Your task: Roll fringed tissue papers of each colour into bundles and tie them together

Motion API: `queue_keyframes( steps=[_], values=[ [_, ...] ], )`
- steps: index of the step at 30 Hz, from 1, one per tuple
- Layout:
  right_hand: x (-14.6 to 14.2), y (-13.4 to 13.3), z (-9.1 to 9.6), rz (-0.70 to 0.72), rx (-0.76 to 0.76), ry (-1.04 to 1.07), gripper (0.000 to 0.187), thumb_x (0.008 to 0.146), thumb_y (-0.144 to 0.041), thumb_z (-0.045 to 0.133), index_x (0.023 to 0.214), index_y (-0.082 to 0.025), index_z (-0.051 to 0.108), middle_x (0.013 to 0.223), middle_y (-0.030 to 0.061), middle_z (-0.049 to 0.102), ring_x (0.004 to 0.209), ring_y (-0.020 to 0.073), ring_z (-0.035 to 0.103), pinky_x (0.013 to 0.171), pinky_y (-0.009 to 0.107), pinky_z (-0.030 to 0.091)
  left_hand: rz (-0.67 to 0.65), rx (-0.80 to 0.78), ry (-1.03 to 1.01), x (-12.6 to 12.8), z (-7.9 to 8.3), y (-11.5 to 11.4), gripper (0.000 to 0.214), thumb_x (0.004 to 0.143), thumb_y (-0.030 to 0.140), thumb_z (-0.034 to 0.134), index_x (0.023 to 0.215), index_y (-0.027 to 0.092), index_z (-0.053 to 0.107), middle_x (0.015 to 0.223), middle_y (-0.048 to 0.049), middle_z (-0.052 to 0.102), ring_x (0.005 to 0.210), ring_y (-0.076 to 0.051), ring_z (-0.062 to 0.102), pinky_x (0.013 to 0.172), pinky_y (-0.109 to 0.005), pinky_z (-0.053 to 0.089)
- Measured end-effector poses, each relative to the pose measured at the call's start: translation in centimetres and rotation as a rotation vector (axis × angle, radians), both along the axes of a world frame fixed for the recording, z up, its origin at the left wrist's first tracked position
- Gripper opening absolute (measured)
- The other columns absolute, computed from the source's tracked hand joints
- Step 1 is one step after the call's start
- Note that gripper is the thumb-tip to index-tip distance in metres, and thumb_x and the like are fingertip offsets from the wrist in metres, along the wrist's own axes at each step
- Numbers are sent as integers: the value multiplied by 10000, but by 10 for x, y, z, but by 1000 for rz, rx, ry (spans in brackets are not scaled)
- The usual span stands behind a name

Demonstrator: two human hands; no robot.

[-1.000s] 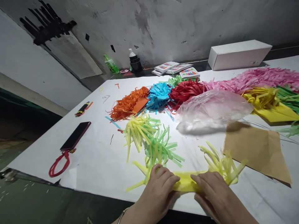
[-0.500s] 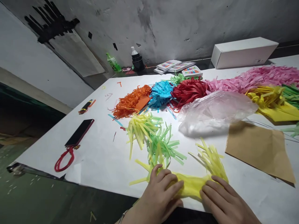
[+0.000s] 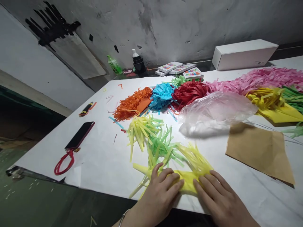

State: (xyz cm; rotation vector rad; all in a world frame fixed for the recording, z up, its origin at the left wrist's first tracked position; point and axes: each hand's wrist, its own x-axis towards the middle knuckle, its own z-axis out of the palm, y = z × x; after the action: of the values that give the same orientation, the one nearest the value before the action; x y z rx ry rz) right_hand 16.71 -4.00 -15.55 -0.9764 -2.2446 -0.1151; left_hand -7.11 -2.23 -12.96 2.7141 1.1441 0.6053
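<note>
A yellow fringed paper strip [image 3: 189, 176] lies at the near edge of the white table [image 3: 99, 157]. My left hand [image 3: 161, 192] presses flat on its left part, fingers stretched out and a little apart. My right hand [image 3: 217, 195] presses flat on its right part, fingers extended too. The strip is bunched short between the hands, and its cut fringe fans up and away from them. Just beyond lie a light green fringe [image 3: 161, 145] and a pale yellow fringe [image 3: 139, 129].
Orange [image 3: 131, 104], blue [image 3: 163, 96], red [image 3: 189, 91], pink [image 3: 258, 78] and yellow [image 3: 272, 101] fringe piles lie further back. A clear plastic bag [image 3: 213, 113], a brown paper sheet [image 3: 260, 148], a phone with red strap [image 3: 79, 135], a white box [image 3: 243, 53] and bottles [image 3: 137, 61] are also there.
My hands have drawn closer together, gathering the yellow strip shorter. Its right-hand fringe has swung left towards the middle.
</note>
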Motion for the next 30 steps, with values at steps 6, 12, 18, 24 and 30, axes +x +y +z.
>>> queue_keyframes(
  steps=[6, 12, 18, 24, 30],
  values=[
    [-5, 2, 1, -37, -172, 101, 369, 1000, -74, 329, 972, -189, 679, 883, 37, 697, 907, 179, 603, 991, 378, 350, 65, -19, -102, -1, -1, -3, 168, 976, 96, 482, 946, 196, 614, 971, -11, 718, 1000, -184, 596, 1115, -472, 223],
    [-11, 10, -1, -210, -284, 142, 273, 976, -116, 439, 769, -200, 596, 717, 6, 573, 731, 163, 502, 843, 360, 305, 182, -58, -113, 5, 4, 5, 205, 959, 97, 436, 826, 188, 563, 877, -27, 664, 888, -191, 581, 1003, -459, 328],
    [-10, 16, -3, -249, -233, 53, 254, 954, -109, 465, 1099, -189, 658, 731, 13, 612, 746, 175, 528, 836, 380, 313, 254, -31, -48, 9, 3, 11, 204, 946, 128, 447, 782, 187, 554, 876, -42, 636, 846, -210, 552, 882, -439, 391],
    [-1, 14, -3, -388, -151, -56, 313, 974, -306, 533, 1227, -147, 624, 794, 47, 665, 782, 219, 602, 888, 450, 320, 243, -3, -32, 8, -1, 13, 191, 932, 128, 474, 765, 182, 551, 859, -43, 622, 839, -214, 545, 866, -448, 415],
    [-19, 21, 10, -415, -212, -64, 259, 953, -393, 553, 1086, -193, 651, 937, 86, 655, 888, 271, 600, 941, 518, 301, 237, 4, -20, 9, -2, 15, 207, 942, 148, 480, 753, 188, 558, 865, -41, 622, 843, -211, 542, 876, -454, 428]
  ],
)
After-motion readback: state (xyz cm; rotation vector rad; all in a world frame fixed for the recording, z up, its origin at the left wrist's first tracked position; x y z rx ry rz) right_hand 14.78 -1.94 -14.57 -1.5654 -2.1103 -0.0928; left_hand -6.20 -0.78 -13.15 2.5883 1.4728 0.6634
